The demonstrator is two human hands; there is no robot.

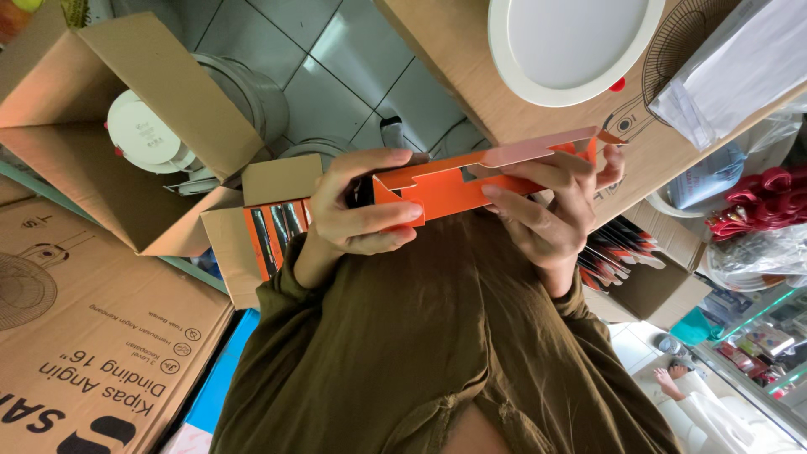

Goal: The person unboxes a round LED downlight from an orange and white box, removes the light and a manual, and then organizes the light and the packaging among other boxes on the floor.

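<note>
Olive sleeves lead up to both hands — left [357,206], right [551,206] — gripping an orange carton [445,192]; best squared gently, flaps outward.

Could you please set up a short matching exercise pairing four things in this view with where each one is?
Things:
1. flat orange carton
2. round white lamp panel
3. red hangers
4. white round lamps

Places:
A. inside the open brown box at upper left
B. held between the left hand and right hand
C. lying on the big cardboard box at the top
D. at the right edge, beside plastic bags

Pairs: 1-B, 2-C, 3-D, 4-A
</note>
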